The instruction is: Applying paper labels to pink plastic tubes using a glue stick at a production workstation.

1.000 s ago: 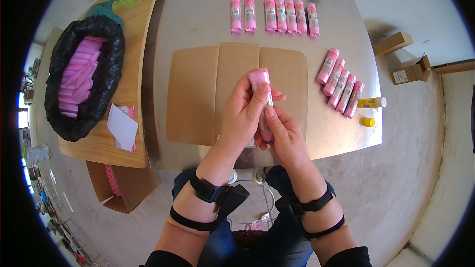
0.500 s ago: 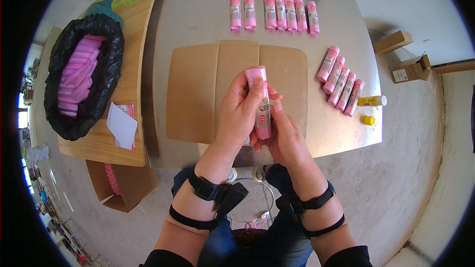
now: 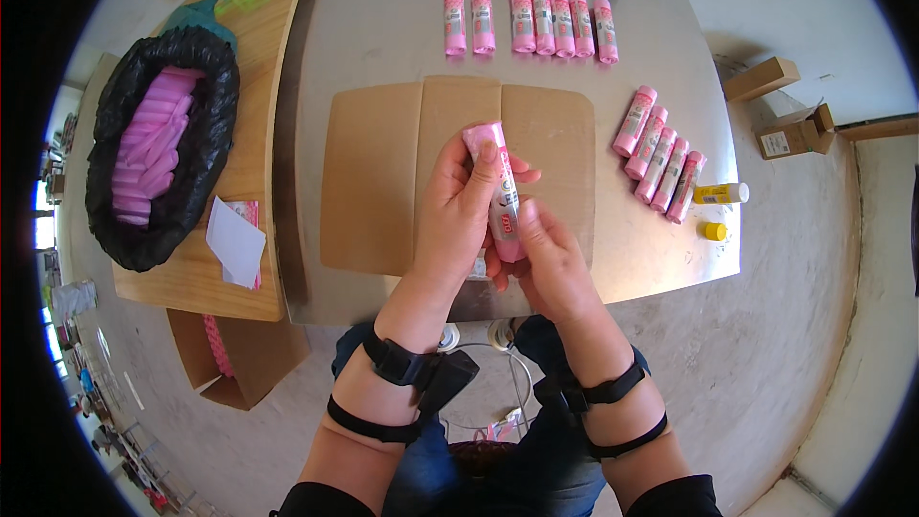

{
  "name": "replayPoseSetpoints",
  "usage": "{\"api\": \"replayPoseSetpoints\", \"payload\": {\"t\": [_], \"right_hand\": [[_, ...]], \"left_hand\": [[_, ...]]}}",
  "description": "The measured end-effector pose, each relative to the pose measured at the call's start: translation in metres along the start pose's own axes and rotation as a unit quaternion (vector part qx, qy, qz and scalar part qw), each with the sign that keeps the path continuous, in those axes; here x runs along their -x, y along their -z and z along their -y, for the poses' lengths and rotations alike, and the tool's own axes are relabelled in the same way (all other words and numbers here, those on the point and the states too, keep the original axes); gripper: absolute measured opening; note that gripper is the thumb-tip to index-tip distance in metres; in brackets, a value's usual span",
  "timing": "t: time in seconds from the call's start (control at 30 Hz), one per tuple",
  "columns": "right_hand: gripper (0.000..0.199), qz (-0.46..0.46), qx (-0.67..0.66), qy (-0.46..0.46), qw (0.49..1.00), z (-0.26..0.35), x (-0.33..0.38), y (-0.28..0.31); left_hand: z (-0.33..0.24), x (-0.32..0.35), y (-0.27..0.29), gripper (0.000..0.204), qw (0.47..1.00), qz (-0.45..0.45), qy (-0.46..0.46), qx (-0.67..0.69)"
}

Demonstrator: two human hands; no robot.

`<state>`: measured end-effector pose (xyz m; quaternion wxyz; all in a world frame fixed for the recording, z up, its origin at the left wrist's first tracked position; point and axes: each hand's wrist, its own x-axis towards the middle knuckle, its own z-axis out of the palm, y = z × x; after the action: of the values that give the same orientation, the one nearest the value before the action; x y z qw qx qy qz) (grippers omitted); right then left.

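Note:
A pink tube stands nearly upright between both my hands, above a flat sheet of brown cardboard on the grey table. My left hand wraps the tube's upper part, thumb pressed near its top. Around the tube's lower end my right hand is closed. Several pink tubes lie in a row at the table's far side. Another row of pink tubes lies slanted at the right.
A black bag full of pink tubes sits on a wooden bench at the left, with a white paper beside it. A yellow tube and a yellow cap lie at the right edge. Cardboard boxes stand on the floor.
The tube has turned slightly more upright in my hands and my left thumb has shifted up toward its top. Everything on the table stays put.

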<state>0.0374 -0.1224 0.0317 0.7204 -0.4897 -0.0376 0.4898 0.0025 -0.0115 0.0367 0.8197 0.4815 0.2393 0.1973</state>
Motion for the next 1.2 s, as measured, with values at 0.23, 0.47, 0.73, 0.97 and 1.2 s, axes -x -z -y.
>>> {"api": "replayPoseSetpoints", "payload": {"t": [0.23,0.47,0.73,0.97,1.2], "right_hand": [[0.023,0.026,0.11,0.02,0.993,-0.002,-0.001,0.001],[0.02,0.035,0.09,0.012,0.995,0.001,-0.001,0.0],[0.022,0.067,-0.035,0.023,0.997,0.01,0.002,0.006],[0.023,0.069,-0.026,0.038,0.997,0.012,0.003,0.004],[0.022,0.079,0.001,0.035,0.996,0.011,0.005,0.0]], "left_hand": [[0.003,0.001,0.0,0.041,0.999,-0.043,-0.031,-0.007],[0.002,0.0,0.002,0.041,0.998,-0.042,-0.035,-0.012],[-0.005,0.001,0.004,0.058,0.993,0.117,-0.027,0.0],[-0.005,0.001,0.0,0.054,0.993,0.109,-0.041,0.001],[-0.004,0.002,-0.001,0.038,0.997,0.056,-0.059,-0.001]]}}
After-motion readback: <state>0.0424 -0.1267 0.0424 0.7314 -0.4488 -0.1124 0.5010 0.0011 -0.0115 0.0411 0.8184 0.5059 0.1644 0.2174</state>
